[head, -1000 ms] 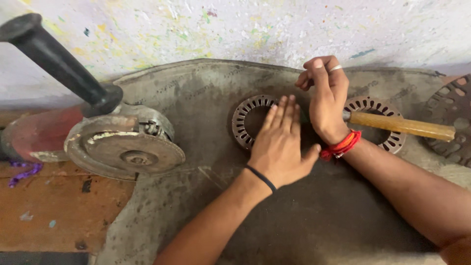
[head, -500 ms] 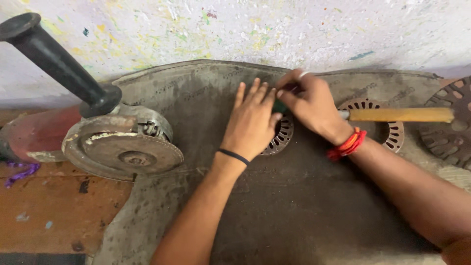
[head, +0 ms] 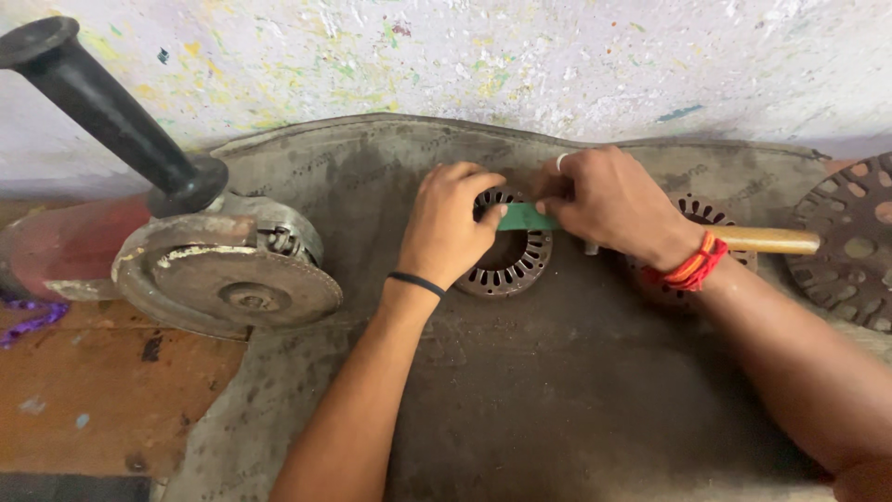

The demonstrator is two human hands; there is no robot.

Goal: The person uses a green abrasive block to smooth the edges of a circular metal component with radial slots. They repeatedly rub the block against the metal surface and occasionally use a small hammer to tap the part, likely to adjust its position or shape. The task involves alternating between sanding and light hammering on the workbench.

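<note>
At the centre of the frame, the slotted metal ring (head: pixel 506 256) lay flat on the grey mat (head: pixel 576 409) that covered the desk. The left hand (head: pixel 448 228) curled over the ring's left edge, its grip clenched on the near end of a green strip (head: pixel 522 217); the right hand (head: pixel 609 204) pinched the strip's other end above the ring's open middle. The step in hand looked like fitting the strip into a slot. The next move would call for lining its edge up squarely with one narrow slot. An angle grinder (head: pixel 200 270) rested at the left, and a wooden handle (head: pixel 767 241) stuck out past the right wrist.
</note>
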